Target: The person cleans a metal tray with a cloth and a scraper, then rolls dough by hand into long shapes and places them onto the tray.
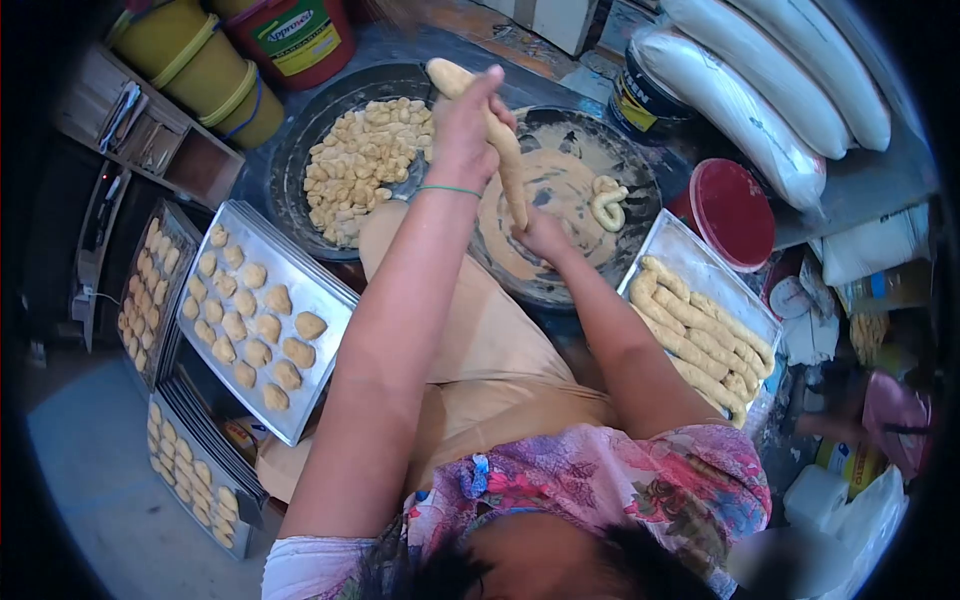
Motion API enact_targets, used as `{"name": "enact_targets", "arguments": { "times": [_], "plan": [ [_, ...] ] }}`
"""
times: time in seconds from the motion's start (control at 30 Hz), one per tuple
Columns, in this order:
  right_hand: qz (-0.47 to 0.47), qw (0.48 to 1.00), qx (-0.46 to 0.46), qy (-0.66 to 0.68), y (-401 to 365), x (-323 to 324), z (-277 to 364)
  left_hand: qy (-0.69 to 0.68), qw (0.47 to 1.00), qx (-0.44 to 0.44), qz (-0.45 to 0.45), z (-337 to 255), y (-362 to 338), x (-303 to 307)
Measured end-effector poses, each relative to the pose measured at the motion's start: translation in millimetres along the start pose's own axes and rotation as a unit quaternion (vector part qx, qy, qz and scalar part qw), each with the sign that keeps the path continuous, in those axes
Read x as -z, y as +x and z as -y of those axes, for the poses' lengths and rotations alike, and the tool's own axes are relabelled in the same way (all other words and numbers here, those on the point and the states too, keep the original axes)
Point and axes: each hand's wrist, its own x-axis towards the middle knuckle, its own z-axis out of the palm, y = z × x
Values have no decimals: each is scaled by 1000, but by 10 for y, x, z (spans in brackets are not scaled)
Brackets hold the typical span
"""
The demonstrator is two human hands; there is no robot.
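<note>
A thick rope of dough [508, 165] is stretched at a slant between both hands, above the pans. My left hand [468, 130], with a green band at its wrist, is closed around the upper part, and one end sticks out past the fingers. My right hand [545, 238] grips the lower end; its fingertips are partly hidden. Below lies a round dark pan [640, 165] dusted with flour, holding a looped piece of dough [607, 204] at its right side. Left of it, another round pan [290, 190] carries many small dough pieces [355, 165].
At right, a metal tray [675, 235] bears several dough ropes [690, 330]. At left, a tray [325, 365] holds rows of dough balls, with more loaded trays [195, 490] beyond. A red-lidded bucket [735, 215], a dark bucket [640, 95] and filled plastic sacks [730, 110] stand at upper right.
</note>
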Motion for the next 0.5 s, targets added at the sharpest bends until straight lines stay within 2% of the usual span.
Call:
{"name": "enact_targets", "arguments": {
  "times": [0.07, 0.1, 0.17, 0.2, 0.23, 0.3, 0.37, 0.4, 0.47, 0.5],
  "plan": [
    [179, 976, -55, 108, 46, -175, -261, -47, 998, -48, 5, -108, -157, -167],
    [264, 947, -83, 162, 66, -187, -340, -26, 998, -52, 1, -105, -224, -194],
    [371, 928, -3, 35, 183, 95, 46, 37, 998, -43, -3, 14, -318, -171],
    [287, 942, 79, 152, 104, 339, 334, 70, 997, -41, -4, 73, -346, -160],
    [195, 931, 160, 264, 32, 562, 610, 105, 994, -37, 15, 155, -377, -138],
    [16, 852, 175, 494, 19, 691, 1021, 196, 976, -80, 46, 183, -469, -211],
    [56, 852, 142, 501, -25, 646, 1101, 273, 952, -121, 72, 21, -552, -370],
    [75, 851, 126, 504, -51, 627, 1099, 308, 938, -150, 52, -178, -663, -530],
    [80, 917, 151, 361, -40, 344, 893, 255, 939, -220, 65, -520, -740, -689],
    [84, 941, 164, 286, -36, 195, 782, 215, 938, -236, 131, -733, -656, -608]
  ]
}}
